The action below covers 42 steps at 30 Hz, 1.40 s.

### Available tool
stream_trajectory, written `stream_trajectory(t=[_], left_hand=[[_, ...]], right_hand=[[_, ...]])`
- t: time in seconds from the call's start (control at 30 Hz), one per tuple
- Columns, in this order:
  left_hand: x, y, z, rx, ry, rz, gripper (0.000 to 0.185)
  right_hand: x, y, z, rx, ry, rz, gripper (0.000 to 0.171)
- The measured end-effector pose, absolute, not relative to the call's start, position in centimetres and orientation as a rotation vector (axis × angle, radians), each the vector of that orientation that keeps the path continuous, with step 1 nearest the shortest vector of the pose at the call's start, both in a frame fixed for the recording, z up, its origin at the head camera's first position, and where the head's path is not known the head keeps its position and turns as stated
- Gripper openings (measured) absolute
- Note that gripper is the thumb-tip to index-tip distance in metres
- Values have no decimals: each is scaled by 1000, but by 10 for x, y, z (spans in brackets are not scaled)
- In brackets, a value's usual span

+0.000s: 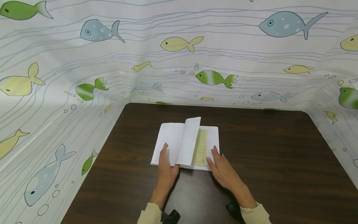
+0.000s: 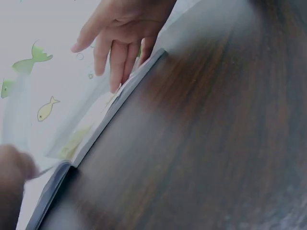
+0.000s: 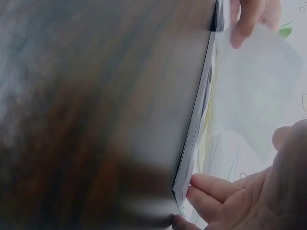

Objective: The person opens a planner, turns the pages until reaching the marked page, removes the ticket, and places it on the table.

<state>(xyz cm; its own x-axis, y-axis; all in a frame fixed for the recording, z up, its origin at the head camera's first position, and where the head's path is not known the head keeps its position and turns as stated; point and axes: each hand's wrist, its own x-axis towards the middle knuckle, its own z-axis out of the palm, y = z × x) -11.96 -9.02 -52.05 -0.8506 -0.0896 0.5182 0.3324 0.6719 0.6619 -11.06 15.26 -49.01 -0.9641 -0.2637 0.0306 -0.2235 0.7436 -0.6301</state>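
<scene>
A lined notebook [image 1: 171, 133] lies spread on the dark table, one page [image 1: 190, 140] standing up from its middle. On the right-hand side, partly behind that page, is a yellow-green slip [image 1: 200, 148] printed with a grid. My left hand [image 1: 166, 171] rests on the left page with fingers extended, its thumb by the lower edge of the raised page. My right hand [image 1: 223, 171] touches the right page near its lower right corner, fingers straight; the left wrist view shows these right fingers [image 2: 117, 62] reaching down onto the paper.
The dark wooden table [image 1: 265, 149] extends on both sides of the notebook. A white sheet with printed fish [image 1: 174, 44] rises behind the table and along its sides. Black wrist devices [image 1: 171, 217] sit by the sleeves.
</scene>
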Motion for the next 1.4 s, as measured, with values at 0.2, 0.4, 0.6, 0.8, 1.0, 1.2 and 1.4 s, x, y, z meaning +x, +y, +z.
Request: stream_trajectory(t=[0.2,0.4,0.6,0.8,1.0,1.2,1.4], left_hand=[[-124,-95,-515,29,-2251,-806,116],[-126,-96,-514,-122,-2395,-630,97],[-125,-88,-520,-611,-2602,-673,50],[-124,-84,-518,-724,-2784,-561,60],[-121,-86,-516,-729,-2814,-543,64],[-108,-87,-520,-769,-2805,-600,62],[-106,-88,-520,-775,-2782,-582,61]], right_hand=[[-113,152,-486,-377,2886,-1006,69],[-117,152,-485,-404,2903,-989,68],[-118,152,-483,-500,2954,-941,67],[-121,155,-476,-593,2966,-854,65],[-137,164,-455,-630,2822,-661,66],[-171,169,-431,-588,2752,-411,68],[-215,152,-431,-677,2860,-347,66]])
